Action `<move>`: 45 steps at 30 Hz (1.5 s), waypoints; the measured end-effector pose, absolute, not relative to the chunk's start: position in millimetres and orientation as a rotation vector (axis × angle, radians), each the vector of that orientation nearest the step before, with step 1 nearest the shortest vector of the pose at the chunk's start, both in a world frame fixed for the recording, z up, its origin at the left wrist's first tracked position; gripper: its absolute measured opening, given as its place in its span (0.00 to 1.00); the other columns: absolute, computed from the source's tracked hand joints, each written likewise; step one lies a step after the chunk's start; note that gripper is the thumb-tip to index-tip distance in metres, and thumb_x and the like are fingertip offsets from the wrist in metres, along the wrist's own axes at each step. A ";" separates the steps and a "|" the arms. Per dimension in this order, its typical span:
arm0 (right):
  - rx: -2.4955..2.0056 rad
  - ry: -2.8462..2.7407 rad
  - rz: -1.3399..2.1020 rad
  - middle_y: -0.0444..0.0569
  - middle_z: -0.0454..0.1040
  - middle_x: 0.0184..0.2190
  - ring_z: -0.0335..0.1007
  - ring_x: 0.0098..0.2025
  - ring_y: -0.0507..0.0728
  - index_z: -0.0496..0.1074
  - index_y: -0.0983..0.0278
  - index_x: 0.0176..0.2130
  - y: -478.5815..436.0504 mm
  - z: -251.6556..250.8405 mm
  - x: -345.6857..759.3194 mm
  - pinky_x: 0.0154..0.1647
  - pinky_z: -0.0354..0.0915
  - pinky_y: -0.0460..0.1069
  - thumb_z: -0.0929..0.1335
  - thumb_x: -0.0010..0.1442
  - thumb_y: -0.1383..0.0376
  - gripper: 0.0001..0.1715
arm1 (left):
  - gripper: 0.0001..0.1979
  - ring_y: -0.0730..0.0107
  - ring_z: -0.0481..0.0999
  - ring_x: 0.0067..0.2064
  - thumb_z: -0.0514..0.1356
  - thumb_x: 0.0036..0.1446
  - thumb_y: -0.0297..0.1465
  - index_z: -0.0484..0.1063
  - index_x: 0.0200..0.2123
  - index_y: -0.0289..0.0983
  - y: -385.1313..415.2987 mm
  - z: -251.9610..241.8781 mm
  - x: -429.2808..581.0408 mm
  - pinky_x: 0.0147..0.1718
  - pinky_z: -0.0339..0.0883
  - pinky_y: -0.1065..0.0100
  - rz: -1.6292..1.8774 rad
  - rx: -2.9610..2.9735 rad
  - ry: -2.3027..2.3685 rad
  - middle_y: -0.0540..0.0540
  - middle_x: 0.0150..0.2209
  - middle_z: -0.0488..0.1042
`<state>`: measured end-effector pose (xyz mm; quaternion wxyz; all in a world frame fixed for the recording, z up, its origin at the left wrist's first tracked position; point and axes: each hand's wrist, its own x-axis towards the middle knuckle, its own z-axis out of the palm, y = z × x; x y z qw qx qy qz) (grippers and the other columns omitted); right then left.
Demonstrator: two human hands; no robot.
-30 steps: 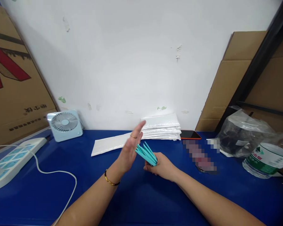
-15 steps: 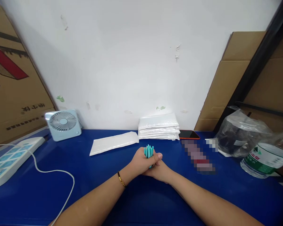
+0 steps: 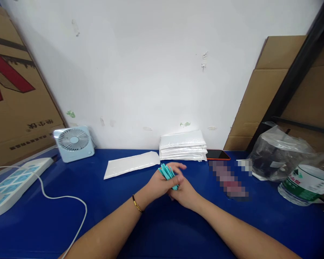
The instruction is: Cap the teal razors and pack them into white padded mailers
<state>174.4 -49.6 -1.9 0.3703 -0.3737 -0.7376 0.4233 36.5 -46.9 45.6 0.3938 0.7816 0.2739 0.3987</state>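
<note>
A bundle of thin teal strips (image 3: 167,173) stands up from between my two hands over the blue table (image 3: 43,223). My left hand (image 3: 158,183), with a gold bracelet on the wrist, is wrapped round the bundle from the left, its fingers reaching across the front. Behind and under it, my right hand (image 3: 185,192) grips the lower end of the same bundle. The strips lean a little to the left.
A single white padded envelope (image 3: 131,164) lies behind my hands, beside a stack of them (image 3: 183,145) at the wall. A phone (image 3: 217,154), plastic bag (image 3: 278,153) and water bottle (image 3: 304,183) sit right. A small fan (image 3: 73,142), power strip (image 3: 13,181) and white cable (image 3: 64,198) lie left.
My left hand, raised open beside the fanned strips a second ago, has closed round them. The strips are gathered into a tight bundle, now tilted slightly left.
</note>
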 end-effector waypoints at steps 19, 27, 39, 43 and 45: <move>-1.257 -1.967 0.618 0.43 0.67 0.21 0.64 0.24 0.53 0.67 0.64 0.30 -28.8 35.8 238.4 0.26 0.58 0.47 0.63 0.55 0.56 0.13 | 0.20 0.56 0.74 0.36 0.46 0.57 0.41 0.61 0.47 0.35 -6.2 74.5 -40.1 0.40 0.57 0.60 0.387 2.683 1.972 0.43 0.29 0.74; -1.688 -2.441 0.076 0.47 0.73 0.28 0.67 0.29 0.56 0.69 0.62 0.30 -29.8 48.5 257.7 0.25 0.51 0.46 0.63 0.52 0.66 0.05 | 0.59 0.44 0.56 0.58 0.64 0.26 0.55 0.45 0.62 0.46 -20.5 38.9 -23.1 0.52 0.48 0.51 0.071 2.601 1.345 0.38 0.57 0.59; -1.822 -2.664 -0.165 0.50 0.74 0.30 0.70 0.31 0.59 0.69 0.61 0.33 -21.9 35.0 263.3 0.29 0.56 0.48 0.62 0.52 0.69 0.08 | 0.51 0.52 0.66 0.50 0.63 0.35 0.32 0.42 0.62 0.45 -24.1 36.7 -19.9 0.43 0.63 0.62 0.183 2.485 1.232 0.41 0.52 0.63; -1.780 -2.701 -0.256 0.52 0.74 0.32 0.71 0.34 0.61 0.68 0.62 0.34 -24.0 31.6 250.3 0.31 0.58 0.49 0.62 0.52 0.69 0.08 | 0.49 0.57 0.68 0.47 0.61 0.37 0.30 0.42 0.63 0.41 -19.4 36.8 -21.0 0.42 0.64 0.64 0.312 2.422 1.120 0.43 0.51 0.64; -1.745 -2.721 -0.262 0.53 0.74 0.33 0.71 0.35 0.61 0.68 0.62 0.35 -27.2 31.4 240.4 0.32 0.58 0.49 0.62 0.53 0.69 0.09 | 0.48 0.56 0.67 0.49 0.60 0.38 0.29 0.43 0.63 0.40 -20.7 35.6 -14.4 0.45 0.63 0.64 0.371 2.416 1.049 0.42 0.52 0.63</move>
